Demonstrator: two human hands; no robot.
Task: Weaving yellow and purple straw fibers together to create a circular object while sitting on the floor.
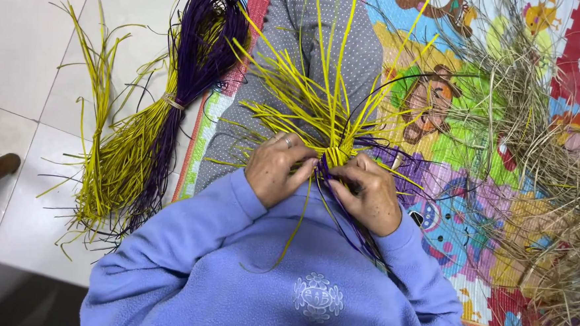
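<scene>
1. Play mat [472, 212], colourful, covers the floor on the right; a heap of dry grass-like fibre [543, 130] lies on it, looks untouched.
2. Bundle of yellow and purple strands [153, 129] lies tied on the white tiles [25, 50] to the left, mostly unused.
3. Woven piece [333, 152] sits over the lap: only a small knotted centre done, long loose yellow strands fan outward.
4. Left hand [275, 169] pinches the centre, fingers closed.
5. Right hand [366, 193] grips purple strands beside it, curled shut.

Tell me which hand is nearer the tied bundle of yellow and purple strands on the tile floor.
Left. The left hand works the woven piece on the side toward the bundle; the right hand sits beyond it, farther from the bundle.
</scene>
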